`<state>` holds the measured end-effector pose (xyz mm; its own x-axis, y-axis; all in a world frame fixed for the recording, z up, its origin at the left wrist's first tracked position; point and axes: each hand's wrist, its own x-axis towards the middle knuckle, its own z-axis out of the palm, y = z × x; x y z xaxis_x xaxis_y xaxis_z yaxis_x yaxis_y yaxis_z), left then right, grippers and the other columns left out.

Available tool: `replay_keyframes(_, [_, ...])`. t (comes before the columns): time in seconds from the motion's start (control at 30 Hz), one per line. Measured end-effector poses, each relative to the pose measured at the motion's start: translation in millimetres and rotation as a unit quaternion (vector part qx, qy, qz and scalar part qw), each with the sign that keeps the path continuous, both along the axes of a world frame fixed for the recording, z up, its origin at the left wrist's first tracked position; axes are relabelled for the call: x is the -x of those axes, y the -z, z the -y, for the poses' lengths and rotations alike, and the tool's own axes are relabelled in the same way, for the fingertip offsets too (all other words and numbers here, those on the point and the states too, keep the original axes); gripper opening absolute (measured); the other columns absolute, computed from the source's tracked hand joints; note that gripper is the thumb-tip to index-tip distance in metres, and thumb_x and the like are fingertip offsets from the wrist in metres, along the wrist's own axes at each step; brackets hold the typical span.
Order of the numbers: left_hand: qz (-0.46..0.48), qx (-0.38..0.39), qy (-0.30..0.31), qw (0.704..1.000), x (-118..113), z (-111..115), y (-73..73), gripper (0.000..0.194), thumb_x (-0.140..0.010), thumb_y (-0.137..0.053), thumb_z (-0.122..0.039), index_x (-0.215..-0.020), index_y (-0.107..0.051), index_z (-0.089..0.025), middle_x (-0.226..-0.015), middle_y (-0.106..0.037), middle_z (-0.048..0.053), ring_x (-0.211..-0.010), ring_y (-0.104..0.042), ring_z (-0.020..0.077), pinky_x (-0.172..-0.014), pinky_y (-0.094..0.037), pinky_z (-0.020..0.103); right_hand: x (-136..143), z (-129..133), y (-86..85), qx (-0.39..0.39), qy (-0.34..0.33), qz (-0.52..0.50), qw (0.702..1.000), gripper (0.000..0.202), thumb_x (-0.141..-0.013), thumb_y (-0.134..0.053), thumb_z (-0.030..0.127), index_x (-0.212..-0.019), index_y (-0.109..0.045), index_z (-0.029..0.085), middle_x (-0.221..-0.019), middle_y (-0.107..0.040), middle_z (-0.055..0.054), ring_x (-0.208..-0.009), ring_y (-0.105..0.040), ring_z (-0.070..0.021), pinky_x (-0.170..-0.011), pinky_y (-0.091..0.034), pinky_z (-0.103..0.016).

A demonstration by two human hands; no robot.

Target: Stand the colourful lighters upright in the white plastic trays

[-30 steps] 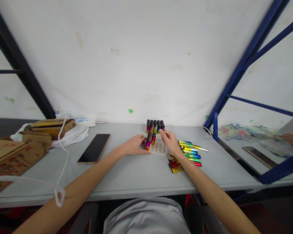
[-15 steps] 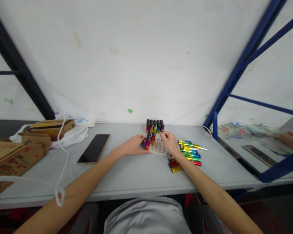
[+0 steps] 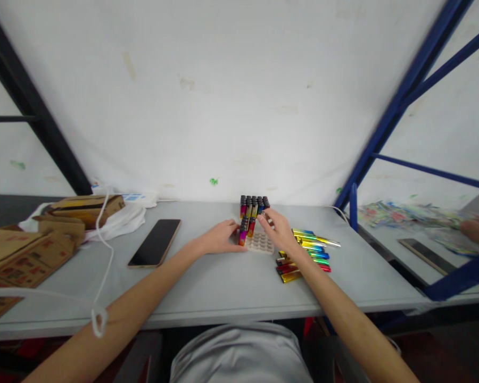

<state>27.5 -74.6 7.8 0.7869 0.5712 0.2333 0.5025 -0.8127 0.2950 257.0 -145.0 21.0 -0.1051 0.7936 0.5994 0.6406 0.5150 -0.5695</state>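
My left hand (image 3: 222, 238) rests at the left side of a pale tray with round or square pockets (image 3: 261, 243), its thumb and fingers apart around the tray's left end. Purple and red lighters (image 3: 243, 232) stand upright in the tray's left part. My right hand (image 3: 275, 229) is over the tray's back right, its thumb and index finger pinched on something small that I cannot make out. Behind the tray stands a block of upright lighters with black tops (image 3: 254, 206). Loose shiny lighters (image 3: 309, 252) lie right of the tray, partly beneath my right forearm.
A phone (image 3: 155, 243) lies on the grey table (image 3: 207, 292) to the left. Farther left are cardboard boxes (image 3: 32, 255), a white bag (image 3: 120, 226) and a white cable (image 3: 110, 260). Blue rack bars (image 3: 395, 101) rise at right; beyond them are a person's hand (image 3: 477, 232) and another phone (image 3: 425, 255).
My right hand has shifted slightly, with its fingers raised and a little more spread over the tray. My left hand stays in place.
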Motion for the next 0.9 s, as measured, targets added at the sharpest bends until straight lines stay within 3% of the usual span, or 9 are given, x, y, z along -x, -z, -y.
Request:
replay_keyframes(0.13, [-0.010,0.002,0.000,1.000,0,0,-0.4,0.060,-0.078,-0.070,-0.070,-0.101,-0.070,-0.015,-0.100,-0.067,0.011,-0.094,-0.063,0.0303,-0.087,-0.053,0.039,0,0,-1.5,-0.017,0.001,0.049,0.999,0.039,-0.103,-0.048,0.052,-0.081,-0.056,0.021,-0.075,-0.058,-0.002,-0.071,-0.054,-0.0180,-0.069,-0.043,-0.030])
replay_keyframes(0.27, [-0.006,0.005,0.002,1.000,1,0,-1.0,0.058,-0.078,-0.070,-0.070,-0.101,-0.070,-0.016,-0.099,-0.066,0.010,-0.094,-0.063,0.0298,-0.086,-0.053,0.038,1,2,-0.3,0.048,-0.030,0.057,0.997,0.031,-0.102,-0.051,0.049,-0.098,-0.063,0.021,-0.071,-0.062,0.000,-0.063,-0.054,-0.0169,-0.063,-0.041,-0.028])
replay_keyframes(0.43, [-0.005,0.000,0.000,1.000,0,0,-0.8,0.058,-0.078,-0.071,-0.069,-0.099,-0.071,-0.015,-0.098,-0.066,0.011,-0.093,-0.063,0.0303,-0.087,-0.052,0.038,1,2,3.5,0.048,-0.053,0.094,0.993,0.025,-0.102,-0.053,0.043,-0.112,-0.061,0.021,-0.072,-0.062,0.002,-0.065,-0.057,-0.0174,-0.064,-0.040,-0.028])
replay_keyframes(0.9, [-0.018,-0.009,0.009,1.000,1,-2,1.5,0.060,-0.080,-0.068,-0.071,-0.102,-0.069,-0.015,-0.099,-0.066,0.012,-0.094,-0.063,0.0300,-0.086,-0.052,0.038,-2,-3,8.6,0.016,-0.085,0.114,0.990,0.025,-0.104,-0.054,0.041,-0.116,-0.063,0.021,-0.106,-0.071,-0.008,-0.083,-0.063,-0.0186,-0.078,-0.049,-0.030])
